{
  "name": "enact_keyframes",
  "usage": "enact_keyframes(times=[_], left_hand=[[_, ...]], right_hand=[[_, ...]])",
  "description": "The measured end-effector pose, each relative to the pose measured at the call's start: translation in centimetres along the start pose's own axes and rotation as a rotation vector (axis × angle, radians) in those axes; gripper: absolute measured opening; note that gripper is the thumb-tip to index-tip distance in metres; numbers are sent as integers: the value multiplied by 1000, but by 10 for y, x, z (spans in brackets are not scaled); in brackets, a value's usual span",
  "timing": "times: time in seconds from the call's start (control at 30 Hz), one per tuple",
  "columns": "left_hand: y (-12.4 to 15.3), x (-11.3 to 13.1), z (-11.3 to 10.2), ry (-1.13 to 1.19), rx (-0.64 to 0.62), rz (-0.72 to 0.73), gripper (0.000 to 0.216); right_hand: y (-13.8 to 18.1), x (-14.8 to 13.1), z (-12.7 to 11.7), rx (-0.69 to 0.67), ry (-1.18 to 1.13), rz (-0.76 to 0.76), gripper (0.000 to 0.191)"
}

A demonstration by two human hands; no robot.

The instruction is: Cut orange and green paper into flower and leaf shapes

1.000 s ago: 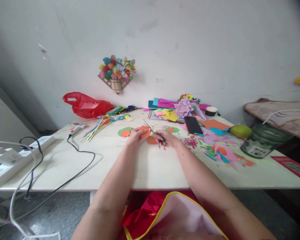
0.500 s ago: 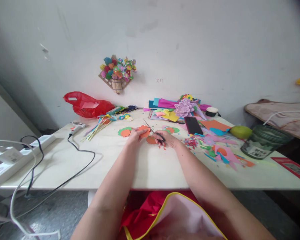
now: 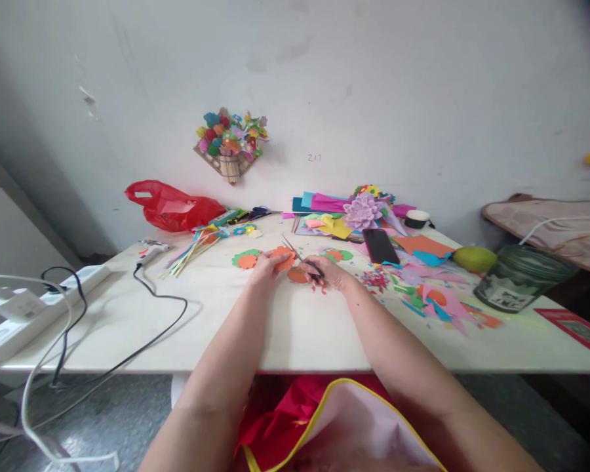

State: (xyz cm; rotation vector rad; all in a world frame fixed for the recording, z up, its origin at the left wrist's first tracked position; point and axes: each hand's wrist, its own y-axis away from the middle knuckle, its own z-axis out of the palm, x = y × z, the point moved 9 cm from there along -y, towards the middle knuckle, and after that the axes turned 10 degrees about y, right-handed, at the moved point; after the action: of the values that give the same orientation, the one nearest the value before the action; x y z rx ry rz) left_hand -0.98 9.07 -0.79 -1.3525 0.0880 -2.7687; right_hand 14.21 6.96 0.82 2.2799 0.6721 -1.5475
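Note:
My left hand [image 3: 265, 267] pinches an orange scalloped foam piece [image 3: 284, 257] by its edge. In my right hand [image 3: 328, 272] is a pair of scissors [image 3: 314, 267], its blades pointing up and left beside the orange piece. Beneath the scissors a plain orange disc [image 3: 299, 275] lies on the table, with small orange snippets next to my right fingers. To the left of my left hand rest an orange scalloped cutout [image 3: 246, 261] and green ones partly under it. Further orange and green cutouts [image 3: 335, 254] lie just beyond my right hand.
Foam scraps [image 3: 440, 301], a phone [image 3: 381, 246], a green fruit [image 3: 473, 259] and a jar [image 3: 521, 278] stand to the right. A glue gun [image 3: 152, 250], its cord and a power strip [image 3: 29, 311] lie left. Behind are a red bag [image 3: 172, 208] and foam sheets [image 3: 324, 203].

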Motion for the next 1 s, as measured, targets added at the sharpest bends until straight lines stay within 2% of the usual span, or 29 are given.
enact_keyframes(times=[0.33, 0.63, 1.0], left_hand=[[-1, 1, 0, 8, 14, 21, 27], [-3, 0, -3, 10, 24, 24, 31], [1, 3, -3, 13, 58, 23, 28]], right_hand=[[0, -1, 1, 11, -11, -4, 31], [6, -4, 1, 14, 14, 51, 30], [6, -7, 2, 14, 2, 54, 31]])
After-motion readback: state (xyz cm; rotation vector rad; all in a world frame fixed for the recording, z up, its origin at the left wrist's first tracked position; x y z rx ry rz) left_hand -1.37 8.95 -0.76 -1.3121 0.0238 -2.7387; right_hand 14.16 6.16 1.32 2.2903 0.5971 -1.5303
